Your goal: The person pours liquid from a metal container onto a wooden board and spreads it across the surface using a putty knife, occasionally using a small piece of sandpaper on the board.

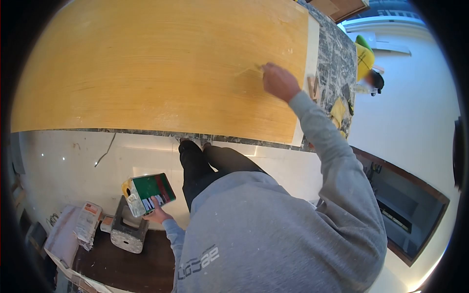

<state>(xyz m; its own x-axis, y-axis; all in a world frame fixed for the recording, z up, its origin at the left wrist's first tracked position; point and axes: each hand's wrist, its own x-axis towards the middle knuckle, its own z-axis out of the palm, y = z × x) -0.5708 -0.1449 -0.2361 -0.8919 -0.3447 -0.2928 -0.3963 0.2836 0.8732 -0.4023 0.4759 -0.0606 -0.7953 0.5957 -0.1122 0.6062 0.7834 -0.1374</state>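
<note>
My right hand (279,82) is closed on a thin spreader (257,67), whose blade edge is faint against the panel. It hovers close over the right part of a large yellow-coated panel (161,63), which has a wet sheen and fine streaks. Low at the left, my left hand (157,213) grips a rectangular green metal can (149,191) from beneath, its fingers on the labelled side. The can is tilted, and yellow residue coats its top end.
The panel lies on a grey, stained workbench (337,53). Wood strips (312,88) and a yellow cloth (338,111) sit along its right edge. Behind me, a paper bag (89,222) and a grey stool-like block (128,234) rest on a dark surface. A person (369,63) is at the right.
</note>
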